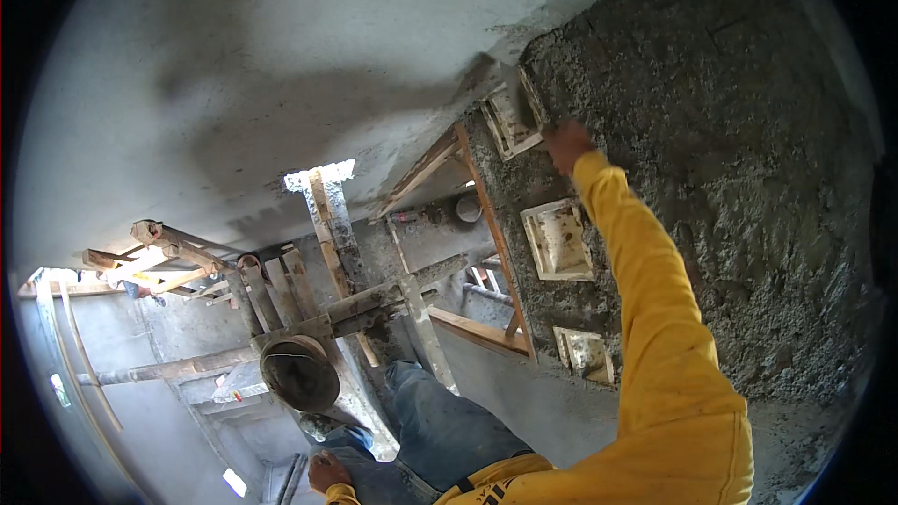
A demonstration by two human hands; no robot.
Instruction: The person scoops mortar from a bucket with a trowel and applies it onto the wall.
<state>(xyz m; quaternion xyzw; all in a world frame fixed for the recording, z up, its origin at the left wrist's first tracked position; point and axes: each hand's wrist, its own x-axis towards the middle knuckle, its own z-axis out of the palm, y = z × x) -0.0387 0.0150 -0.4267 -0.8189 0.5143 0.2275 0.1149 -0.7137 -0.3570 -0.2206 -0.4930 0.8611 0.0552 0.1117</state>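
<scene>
My right hand (567, 146), blurred, reaches up in a yellow sleeve beside the top pale rectangular recessed box (497, 134) in the rough, wet-looking render (739, 122); what it holds, if anything, is unclear. A second pale box (556, 238) and a third (584, 352) sit below it along the rendered strip. My left hand (328, 470) is low at the bottom beside my jeans (437, 421), fingers curled, with anything inside hidden. A dirty round bucket (301, 373) stands left of my legs on the planks.
A smooth grey concrete surface (262, 28) spans the upper left. Wooden poles and boards (164, 243) form scaffolding at the left and middle. A timber batten (496, 252) edges the rendered strip. Grey walls and a lower level (178, 421) show below the scaffold at lower left.
</scene>
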